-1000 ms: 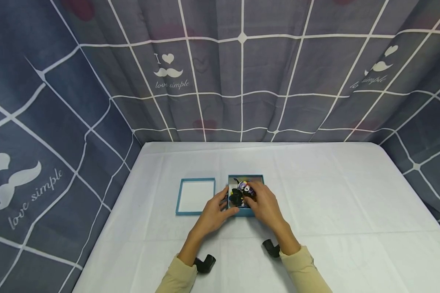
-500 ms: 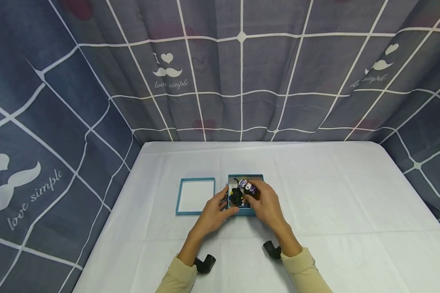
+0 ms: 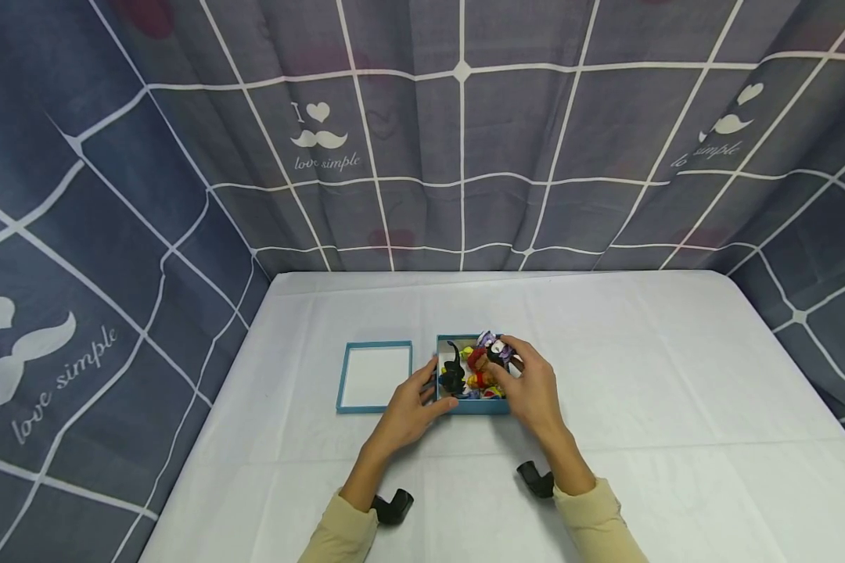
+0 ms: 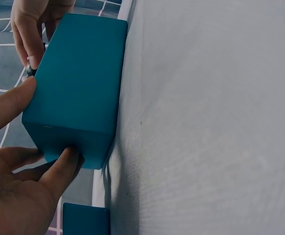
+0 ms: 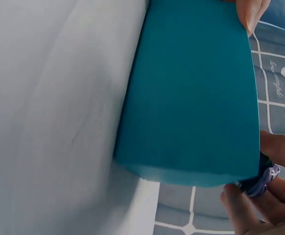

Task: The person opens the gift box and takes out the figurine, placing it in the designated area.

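Note:
A small teal box [image 3: 475, 407] stands on the white table, with several colourful toy figurines inside. Its near-left corner is gripped by my left hand [image 3: 410, 410], thumb at the front edge and fingers on the left side wall [image 4: 78, 142]. My right hand [image 3: 537, 391] pinches a purple, white and black figurine [image 3: 496, 349] over the right part of the box. In the right wrist view that figurine [image 5: 266, 182] shows between thumb and fingers, partly hidden. A black figurine with a raised tail-like part [image 3: 453, 377] lies at the left inside, beside red, orange and yellow figurines [image 3: 476, 367].
Left of the box lies a teal-rimmed lid [image 3: 376, 379], its white inside facing up. Black devices [image 3: 394, 508] are at both wrists. A white cloth covers the table [image 3: 641, 375]. Grey checked curtains [image 3: 507, 141] hang at the back and sides.
My right hand has moved right and lifted the purple and black figurine from among the others, uncovering the red and orange ones. My left hand has stayed at the box corner.

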The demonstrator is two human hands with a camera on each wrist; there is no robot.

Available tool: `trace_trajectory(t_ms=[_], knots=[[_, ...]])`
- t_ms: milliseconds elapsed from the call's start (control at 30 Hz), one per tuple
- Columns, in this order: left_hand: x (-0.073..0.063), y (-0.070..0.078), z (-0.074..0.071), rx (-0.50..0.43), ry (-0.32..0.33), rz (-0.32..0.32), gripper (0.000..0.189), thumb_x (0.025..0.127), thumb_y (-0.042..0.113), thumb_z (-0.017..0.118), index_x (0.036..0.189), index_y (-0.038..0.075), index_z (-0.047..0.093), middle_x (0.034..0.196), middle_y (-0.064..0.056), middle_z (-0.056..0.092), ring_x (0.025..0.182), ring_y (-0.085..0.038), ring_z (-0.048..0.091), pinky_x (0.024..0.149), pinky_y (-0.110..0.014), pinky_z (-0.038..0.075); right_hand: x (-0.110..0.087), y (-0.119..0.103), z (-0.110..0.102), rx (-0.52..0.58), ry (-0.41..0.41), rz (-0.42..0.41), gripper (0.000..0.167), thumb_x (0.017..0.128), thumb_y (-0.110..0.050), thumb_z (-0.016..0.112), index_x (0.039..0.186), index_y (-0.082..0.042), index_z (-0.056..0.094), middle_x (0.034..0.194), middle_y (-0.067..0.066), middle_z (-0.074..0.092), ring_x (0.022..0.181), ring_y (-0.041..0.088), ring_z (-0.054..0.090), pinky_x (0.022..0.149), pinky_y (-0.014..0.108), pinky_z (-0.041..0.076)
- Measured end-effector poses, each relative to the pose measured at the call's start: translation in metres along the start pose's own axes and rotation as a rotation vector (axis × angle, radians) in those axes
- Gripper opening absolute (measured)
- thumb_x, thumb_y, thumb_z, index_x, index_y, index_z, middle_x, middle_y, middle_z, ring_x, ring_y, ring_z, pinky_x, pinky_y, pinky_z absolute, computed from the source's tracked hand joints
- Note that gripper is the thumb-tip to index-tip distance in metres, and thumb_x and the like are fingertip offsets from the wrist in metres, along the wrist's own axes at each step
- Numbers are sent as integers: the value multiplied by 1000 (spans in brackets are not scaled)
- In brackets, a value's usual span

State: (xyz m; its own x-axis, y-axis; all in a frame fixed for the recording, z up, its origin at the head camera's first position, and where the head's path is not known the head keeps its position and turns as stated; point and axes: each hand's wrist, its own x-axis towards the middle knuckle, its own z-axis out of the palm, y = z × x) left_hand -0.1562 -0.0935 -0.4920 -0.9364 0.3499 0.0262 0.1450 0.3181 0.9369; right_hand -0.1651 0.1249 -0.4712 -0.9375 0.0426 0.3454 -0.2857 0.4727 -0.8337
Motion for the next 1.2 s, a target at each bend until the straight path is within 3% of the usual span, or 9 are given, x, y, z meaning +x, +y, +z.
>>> trace_trajectory(t_ms=[333, 667, 967, 1200], knots=[[0, 1, 0, -10, -3, -4, 84, 92, 26, 73, 155, 1, 24, 157, -21, 25, 138, -35, 37, 103, -36, 41, -1, 6, -12, -17, -18, 28, 43, 81, 6, 78, 121, 9, 63, 123, 26, 56, 112, 38, 60, 90, 38, 51], [-1, 4, 0, -3, -5, -17, 84, 92, 26, 73, 156, 1, 24, 157, -22, 26, 137, -36, 39, 103, -37, 41, -3, 14, -19, 110, -39, 33, 41, 83, 4, 77, 122, 8, 63, 115, 22, 56, 108, 41, 62, 85, 35, 54], [-1, 3, -1, 0, -2, -15, 84, 92, 26, 73, 155, 1, 24, 157, -22, 27, 137, -36, 39, 103, -36, 42, -3, 10, -26, 206, -17, 86, 42, 83, 9, 75, 122, 11, 60, 118, 24, 54, 109, 41, 60, 81, 19, 52], [1, 1, -1, -25, 1, -16, 82, 92, 24, 73, 155, 3, 26, 156, -22, 27, 136, -37, 40, 102, -39, 42, -3, 16, -33, 327, 21, 103, 40, 84, 8, 74, 122, 11, 61, 119, 24, 59, 97, 18, 61, 81, 17, 51]])
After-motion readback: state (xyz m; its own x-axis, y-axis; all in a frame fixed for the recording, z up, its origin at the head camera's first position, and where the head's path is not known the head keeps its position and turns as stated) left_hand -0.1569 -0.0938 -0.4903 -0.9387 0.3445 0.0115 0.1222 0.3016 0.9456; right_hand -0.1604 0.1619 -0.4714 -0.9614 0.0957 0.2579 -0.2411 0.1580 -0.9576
